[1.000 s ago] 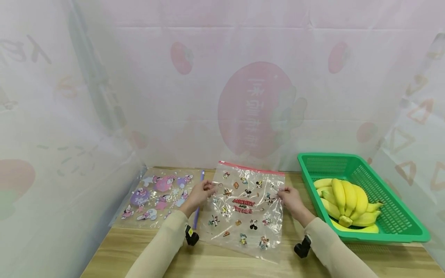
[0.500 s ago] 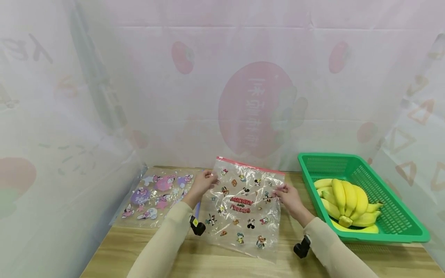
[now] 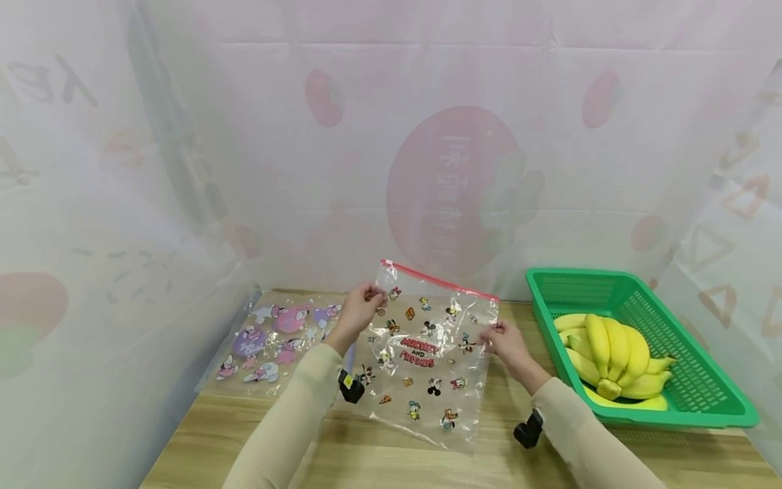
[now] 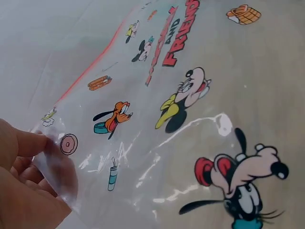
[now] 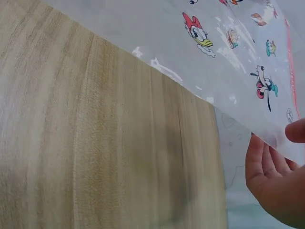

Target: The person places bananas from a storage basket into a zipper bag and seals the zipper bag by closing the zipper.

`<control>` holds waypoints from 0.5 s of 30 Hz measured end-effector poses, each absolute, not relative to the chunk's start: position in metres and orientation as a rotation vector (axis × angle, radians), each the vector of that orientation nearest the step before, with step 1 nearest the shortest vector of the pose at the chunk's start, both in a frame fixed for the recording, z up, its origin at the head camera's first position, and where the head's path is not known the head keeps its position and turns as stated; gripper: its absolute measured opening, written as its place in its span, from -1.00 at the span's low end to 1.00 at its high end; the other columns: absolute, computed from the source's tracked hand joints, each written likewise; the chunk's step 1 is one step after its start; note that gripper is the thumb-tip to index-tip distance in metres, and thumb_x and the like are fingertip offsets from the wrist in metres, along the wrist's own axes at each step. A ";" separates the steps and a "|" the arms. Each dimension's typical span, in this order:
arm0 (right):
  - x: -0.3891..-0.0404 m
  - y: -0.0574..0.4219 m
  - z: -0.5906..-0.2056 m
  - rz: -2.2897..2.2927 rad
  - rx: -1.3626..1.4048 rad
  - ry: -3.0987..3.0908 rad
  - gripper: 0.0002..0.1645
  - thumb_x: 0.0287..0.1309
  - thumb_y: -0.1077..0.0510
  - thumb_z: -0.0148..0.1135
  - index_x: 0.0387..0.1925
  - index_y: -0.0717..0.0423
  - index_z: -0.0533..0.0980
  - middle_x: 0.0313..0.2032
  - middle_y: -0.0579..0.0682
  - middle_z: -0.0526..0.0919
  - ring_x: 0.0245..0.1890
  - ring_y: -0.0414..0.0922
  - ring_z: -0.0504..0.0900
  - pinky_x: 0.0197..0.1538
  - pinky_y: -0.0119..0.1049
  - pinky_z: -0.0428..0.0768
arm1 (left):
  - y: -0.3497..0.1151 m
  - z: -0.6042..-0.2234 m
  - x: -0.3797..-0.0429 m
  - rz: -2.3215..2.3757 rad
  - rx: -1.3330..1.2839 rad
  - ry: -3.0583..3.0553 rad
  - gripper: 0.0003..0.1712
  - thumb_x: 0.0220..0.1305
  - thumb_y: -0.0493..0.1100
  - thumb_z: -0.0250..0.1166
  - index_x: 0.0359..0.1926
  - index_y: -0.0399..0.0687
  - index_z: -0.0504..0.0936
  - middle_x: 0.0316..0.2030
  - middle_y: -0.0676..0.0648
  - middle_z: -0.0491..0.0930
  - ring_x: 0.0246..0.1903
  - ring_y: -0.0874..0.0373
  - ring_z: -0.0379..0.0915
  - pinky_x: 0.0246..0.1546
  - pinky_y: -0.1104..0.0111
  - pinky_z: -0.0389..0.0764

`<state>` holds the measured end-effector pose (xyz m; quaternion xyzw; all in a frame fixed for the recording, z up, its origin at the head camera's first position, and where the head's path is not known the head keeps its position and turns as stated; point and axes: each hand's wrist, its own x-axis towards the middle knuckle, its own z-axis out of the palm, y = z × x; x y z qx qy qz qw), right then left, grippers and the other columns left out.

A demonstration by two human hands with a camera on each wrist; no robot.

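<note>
Probably light and limp, the bag (image 3: 424,360) is best held by opposite edges, which left grip (image 3: 357,312) and right grip (image 3: 510,348) pinch.

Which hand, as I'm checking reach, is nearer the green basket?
Right. The right hand pinches the bag at its right edge, left of the basket; the left hand pinches the opposite edge, farther away.

A zip bag (image 3: 421,353) is between the left hand (image 3: 356,315) and the right hand (image 3: 510,349), over the table (image 3: 366,458). A second bag (image 3: 269,343) lies to its left, a basket (image 3: 678,417) with bananas (image 3: 618,353) inside stands to its right, and a curtain (image 3: 336,170) rises behind.
</note>
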<state>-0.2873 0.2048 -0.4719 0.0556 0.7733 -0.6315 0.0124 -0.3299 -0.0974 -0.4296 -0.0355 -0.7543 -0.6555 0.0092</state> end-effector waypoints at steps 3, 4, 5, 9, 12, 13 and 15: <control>-0.288 0.204 -0.470 -1.799 0.214 2.573 -0.47 0.22 0.25 0.04 0.13 0.50 0.19 -0.10 0.32 0.48 -0.18 0.05 0.53 -0.11 -0.15 0.55 | -0.095 -0.429 -0.329 -1.999 -0.174 -2.394 -0.87 0.34 -0.40 0.06 -0.14 -0.30 0.49 -0.22 -0.20 0.53 -0.18 -0.05 0.49 -0.18 0.30 0.58; -0.288 0.204 -0.468 -1.720 0.225 2.631 -0.40 0.22 0.22 0.04 0.18 0.51 0.16 -0.03 0.37 0.44 -0.11 0.13 0.51 -0.06 -0.10 0.52 | -0.094 -0.429 -0.329 -1.995 -0.194 -2.396 -0.87 0.33 -0.40 0.05 -0.14 -0.30 0.49 -0.22 -0.19 0.53 -0.17 -0.07 0.49 -0.18 0.30 0.58; -0.288 0.203 -0.466 -1.643 0.230 2.683 -0.35 0.22 0.19 0.03 0.22 0.52 0.12 0.04 0.41 0.40 -0.02 0.20 0.46 0.00 -0.03 0.49 | -0.092 -0.429 -0.328 -1.985 -0.221 -2.396 -0.87 0.33 -0.41 0.05 -0.14 -0.30 0.49 -0.23 -0.19 0.52 -0.17 -0.07 0.48 -0.18 0.30 0.58; -0.291 0.202 -0.461 -1.323 0.147 2.885 -0.22 0.23 0.13 0.03 0.29 0.56 0.02 0.23 0.51 0.16 0.23 0.36 0.17 0.24 0.18 0.19 | -0.089 -0.433 -0.329 -1.864 -0.330 -2.449 -0.88 0.34 -0.40 0.04 -0.16 -0.27 0.50 -0.25 -0.16 0.53 -0.22 -0.01 0.49 -0.21 0.31 0.58; -0.294 0.201 -0.461 -1.195 0.010 3.006 -0.25 0.21 0.15 0.04 0.27 0.57 0.08 0.23 0.51 0.15 0.24 0.38 0.12 0.26 0.21 0.12 | -0.086 -0.434 -0.328 -1.778 -0.407 -2.508 -0.87 0.35 -0.37 0.05 -0.17 -0.22 0.51 -0.24 -0.12 0.56 -0.22 0.00 0.51 -0.21 0.34 0.58; -0.296 0.201 -0.461 -1.175 -0.026 3.032 -0.27 0.21 0.15 0.04 0.26 0.55 0.10 0.22 0.50 0.17 0.24 0.36 0.14 0.26 0.20 0.12 | -0.085 -0.433 -0.327 -1.762 -0.439 -2.523 -0.87 0.35 -0.36 0.05 -0.17 -0.21 0.52 -0.24 -0.12 0.56 -0.22 -0.02 0.51 -0.21 0.33 0.57; -0.298 0.200 -0.462 -1.172 -0.103 3.065 -0.30 0.22 0.18 0.04 0.27 0.52 0.13 0.22 0.47 0.21 0.23 0.34 0.16 0.26 0.20 0.12 | -0.083 -0.431 -0.326 -1.759 -0.506 -2.542 -0.87 0.36 -0.36 0.05 -0.17 -0.21 0.52 -0.22 -0.13 0.57 -0.18 -0.09 0.51 -0.18 0.32 0.57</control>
